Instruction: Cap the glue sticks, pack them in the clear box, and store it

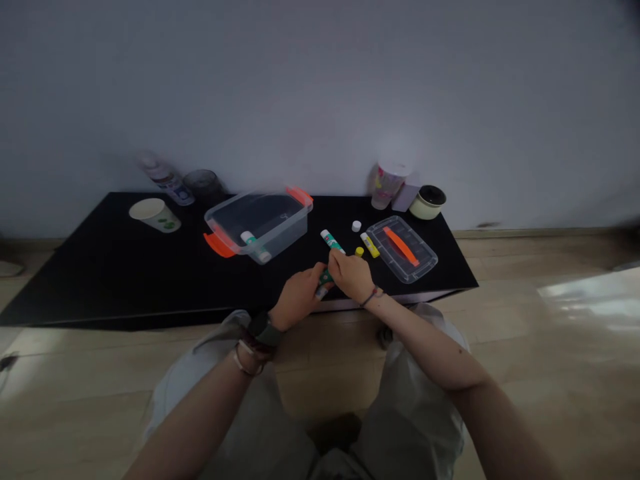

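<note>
**Green glue stick (325,277) pinched between both hands**

The glue stick is green with a pale grey end pointing toward the person, and it sits just above the near edge of the black table (90,280). The left hand (299,297) and right hand (351,277) meet around it, their fingers closed on it, though the hands hide most of its body. Just beyond the right hand is a second green-and-white glue stick (333,241); whether they touch, I cannot tell. Nearby are a white cap (356,226), a yellow cap (359,251), a yellow glue stick (370,245) and a clear lid (401,249). A clear box (257,227) stands to the left, holding another stick (255,245).
</note>
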`<state>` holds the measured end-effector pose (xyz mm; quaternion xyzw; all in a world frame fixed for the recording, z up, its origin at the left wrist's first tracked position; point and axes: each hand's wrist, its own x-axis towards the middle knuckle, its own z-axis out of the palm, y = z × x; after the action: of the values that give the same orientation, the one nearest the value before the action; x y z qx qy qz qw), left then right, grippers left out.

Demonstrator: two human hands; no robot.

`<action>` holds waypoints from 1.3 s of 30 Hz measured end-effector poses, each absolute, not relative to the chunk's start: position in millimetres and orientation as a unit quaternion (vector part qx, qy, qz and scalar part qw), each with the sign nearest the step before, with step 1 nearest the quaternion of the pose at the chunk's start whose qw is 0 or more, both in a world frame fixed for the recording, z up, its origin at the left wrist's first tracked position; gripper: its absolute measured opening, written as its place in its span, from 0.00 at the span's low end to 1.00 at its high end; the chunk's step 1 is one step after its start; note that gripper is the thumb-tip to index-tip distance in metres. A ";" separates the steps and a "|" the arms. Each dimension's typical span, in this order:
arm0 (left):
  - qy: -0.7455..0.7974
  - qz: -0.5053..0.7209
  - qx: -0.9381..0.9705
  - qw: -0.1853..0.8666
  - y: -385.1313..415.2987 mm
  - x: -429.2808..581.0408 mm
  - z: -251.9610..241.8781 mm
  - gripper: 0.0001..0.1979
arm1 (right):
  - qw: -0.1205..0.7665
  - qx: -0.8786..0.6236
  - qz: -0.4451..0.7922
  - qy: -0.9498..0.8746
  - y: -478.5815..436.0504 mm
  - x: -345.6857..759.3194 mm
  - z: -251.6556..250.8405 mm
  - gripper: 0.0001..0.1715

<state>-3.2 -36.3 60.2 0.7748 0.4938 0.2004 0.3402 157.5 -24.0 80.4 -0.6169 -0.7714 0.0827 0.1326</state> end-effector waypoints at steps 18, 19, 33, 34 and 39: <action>0.498 0.168 0.798 0.294 -43.2 -11.8 55.6 0.13 | 0.138 -0.600 0.075 -0.784 -31.3 149.8 78.4 0.21; 0.503 0.162 0.802 0.279 -43.3 -11.5 55.9 0.13 | 0.138 -0.605 0.079 -0.780 -30.9 149.4 76.3 0.22; 0.471 0.221 0.775 0.360 -48.8 -14.7 68.6 0.12 | 0.186 -0.536 0.070 -0.821 -33.4 153.3 87.5 0.22; 0.490 0.213 0.779 0.327 -47.9 -13.6 67.1 0.11 | 0.182 -0.555 0.070 -0.808 -32.6 151.9 86.1 0.22; 0.436 0.226 0.738 0.463 -42.1 -15.8 66.5 0.14 | 0.198 -0.509 0.101 -0.832 -26.9 159.8 83.6 0.21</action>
<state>-15.8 -42.1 66.5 0.7377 0.4356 0.2262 0.4635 159.8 -26.9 83.6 -0.5090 -0.8317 0.1006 0.1977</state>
